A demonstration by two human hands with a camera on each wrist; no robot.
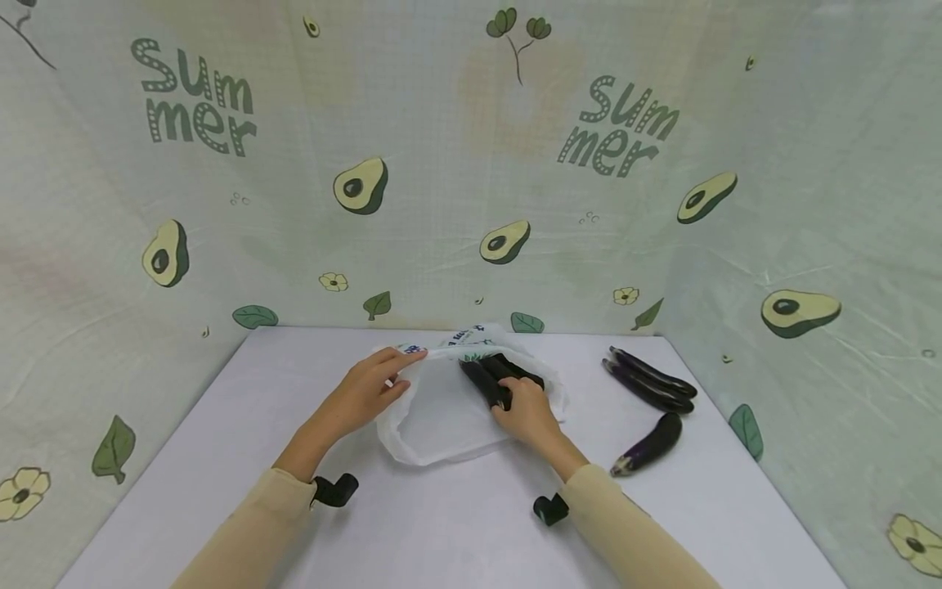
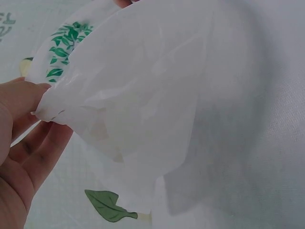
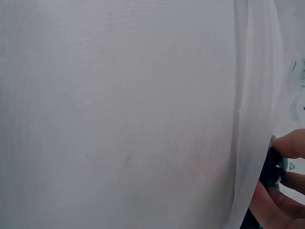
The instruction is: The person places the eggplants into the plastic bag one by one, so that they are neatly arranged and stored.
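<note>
A white plastic bag (image 1: 449,409) with green and blue print lies with its mouth spread toward me. My left hand (image 1: 368,386) pinches the left side of its rim between thumb and fingers, as the left wrist view shows of the same hand (image 2: 24,129). At the mouth's right side, my right hand (image 1: 530,413) grips a dark eggplant (image 1: 482,379) just inside the bag. Another eggplant (image 1: 504,365) lies right behind it, partly covered by the hand. In the right wrist view, the bag's edge (image 3: 255,95) hides part of the held eggplant (image 3: 270,164) and the fingers.
Right of the bag, two long eggplants (image 1: 651,383) lie side by side on the white table (image 1: 736,507). A third eggplant (image 1: 649,444) is nearer to me. A printed cloth (image 1: 434,123) hangs behind the table and along its sides.
</note>
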